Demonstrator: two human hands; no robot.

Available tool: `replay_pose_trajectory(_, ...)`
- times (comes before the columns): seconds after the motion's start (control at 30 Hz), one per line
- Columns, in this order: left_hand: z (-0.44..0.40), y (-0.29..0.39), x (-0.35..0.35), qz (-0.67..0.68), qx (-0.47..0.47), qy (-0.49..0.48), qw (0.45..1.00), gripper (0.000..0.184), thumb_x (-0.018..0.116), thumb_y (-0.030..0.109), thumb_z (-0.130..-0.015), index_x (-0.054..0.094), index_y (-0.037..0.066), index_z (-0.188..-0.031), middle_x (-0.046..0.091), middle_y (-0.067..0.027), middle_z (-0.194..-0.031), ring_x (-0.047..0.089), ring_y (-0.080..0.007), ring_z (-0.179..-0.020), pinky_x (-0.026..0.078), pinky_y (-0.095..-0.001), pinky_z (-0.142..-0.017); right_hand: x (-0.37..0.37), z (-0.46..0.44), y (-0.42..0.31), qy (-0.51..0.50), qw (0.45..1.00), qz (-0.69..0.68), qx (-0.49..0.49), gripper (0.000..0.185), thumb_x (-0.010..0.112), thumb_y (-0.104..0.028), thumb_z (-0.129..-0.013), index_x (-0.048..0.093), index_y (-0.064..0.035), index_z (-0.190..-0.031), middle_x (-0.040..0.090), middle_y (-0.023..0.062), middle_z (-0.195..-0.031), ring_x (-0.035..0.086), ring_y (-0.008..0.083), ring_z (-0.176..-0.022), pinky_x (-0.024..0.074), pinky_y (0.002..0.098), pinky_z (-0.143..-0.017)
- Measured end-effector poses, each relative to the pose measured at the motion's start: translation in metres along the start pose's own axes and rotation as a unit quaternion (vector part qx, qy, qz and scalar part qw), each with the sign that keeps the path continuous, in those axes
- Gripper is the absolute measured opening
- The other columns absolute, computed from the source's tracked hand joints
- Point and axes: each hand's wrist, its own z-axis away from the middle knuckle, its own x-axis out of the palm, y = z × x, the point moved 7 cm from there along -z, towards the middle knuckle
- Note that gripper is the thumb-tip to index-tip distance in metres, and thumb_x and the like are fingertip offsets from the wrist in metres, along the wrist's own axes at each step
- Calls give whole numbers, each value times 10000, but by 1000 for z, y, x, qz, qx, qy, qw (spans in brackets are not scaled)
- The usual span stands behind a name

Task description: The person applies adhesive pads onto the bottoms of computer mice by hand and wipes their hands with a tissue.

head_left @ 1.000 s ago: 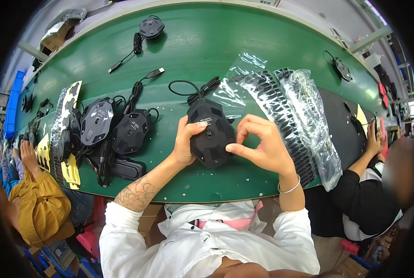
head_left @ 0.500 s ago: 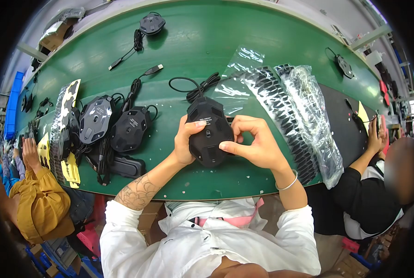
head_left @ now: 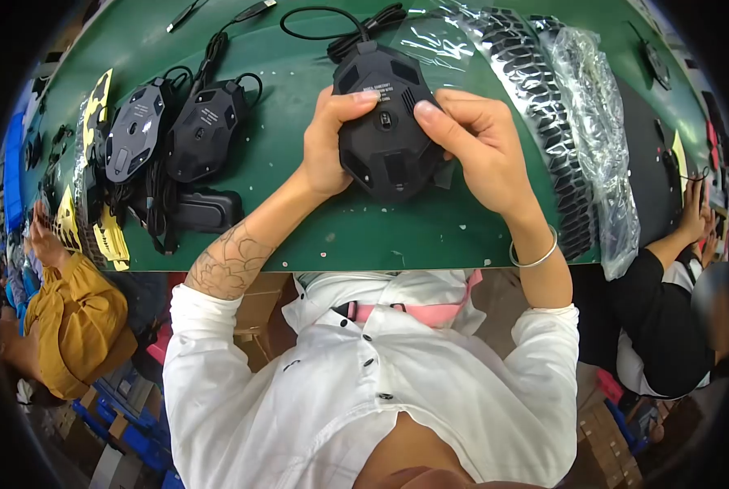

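A black computer mouse (head_left: pixel 391 167) is held underside up above the front of the green table, its printed text and sensor opening showing. My left hand (head_left: pixel 332 138) grips its left side, thumb lying on the underside. At its right edge my right hand (head_left: pixel 487 147) is closed, thumb pressed on the edge and fingers curled beneath. A small dark piece (head_left: pixel 444 174) shows below my right fingers; I cannot make out what it is. The mouse's coiled cable (head_left: pixel 352 37) lies behind it. To the left rest two more upturned mice (head_left: pixel 136 130), (head_left: pixel 205 130).
Strips of black curved stickers (head_left: pixel 544 122) and crumpled clear plastic (head_left: pixel 597 155) lie on the right. Yellow sheets (head_left: pixel 110 236) and a black oblong object (head_left: pixel 205 210) are at left. Co-workers sit on both sides, one in a mustard sleeve (head_left: pixel 87 314), one in a black sleeve (head_left: pixel 642 306).
The view has tilted down, so the table's far part has left it. My right thumb has moved from the mouse's lower right up to its right edge. My left hand keeps its hold.
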Motion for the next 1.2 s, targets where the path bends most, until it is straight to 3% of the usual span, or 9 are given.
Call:
replay_pose_trajectory(0.33,-1,-2,-5,10,-1,2,1000,308,481,243,-856,592,-5,-1000,631,-99,-871,561,-152,-725,459,-241,-669,5,0,-8,-45,986,140,-78,368,662,-166,-882,526,32,-603,450,9,-603,338,102,-537,292,235,-499)
replay_pose_trajectory(0.5,3,-5,-9,11,-8,17,1000,508,441,375,-856,552,-40,-1127,648,-130,-997,609,-187,-813,487,-272,-738,4,-2,-4,-24,981,144,-127,361,656,-162,-883,528,27,-603,468,15,-613,342,107,-537,306,229,-499)
replay_pose_trajectory(0.7,1,-3,-8,-41,3,22,999,522,435,387,-852,552,-40,-1127,648,-139,-1019,611,-198,-842,490,-293,-746,-1,-5,-6,-5,989,113,-99,357,685,-160,-852,524,16,-586,480,17,-612,364,111,-540,320,224,-506)
replay_pose_trajectory(0.83,3,1,4,17,44,-2,999,391,473,255,-848,564,-22,-1109,649,-119,-955,591,-165,-786,480,-258,-739,-16,-8,0,-4,997,-28,-67,260,688,-91,-827,552,9,-630,545,32,-713,421,104,-564,371,214,-536)
replay_pose_trajectory(1.0,6,13,8,-46,100,-40,993,411,455,225,-835,560,-31,-1139,651,-117,-988,591,-171,-822,476,-268,-778,-35,-9,-24,131,975,58,-173,100,682,-12,-801,615,1,-729,602,48,-875,486,102,-622,421,216,-576)
replay_pose_trajectory(1.2,6,4,-10,-26,68,25,997,588,452,324,-810,508,-62,-1249,612,-177,-1172,614,-236,-964,497,-340,-858,-27,-8,-20,62,987,66,-132,105,698,31,-764,677,-9,-859,612,54,-1005,523,100,-705,453,213,-623)
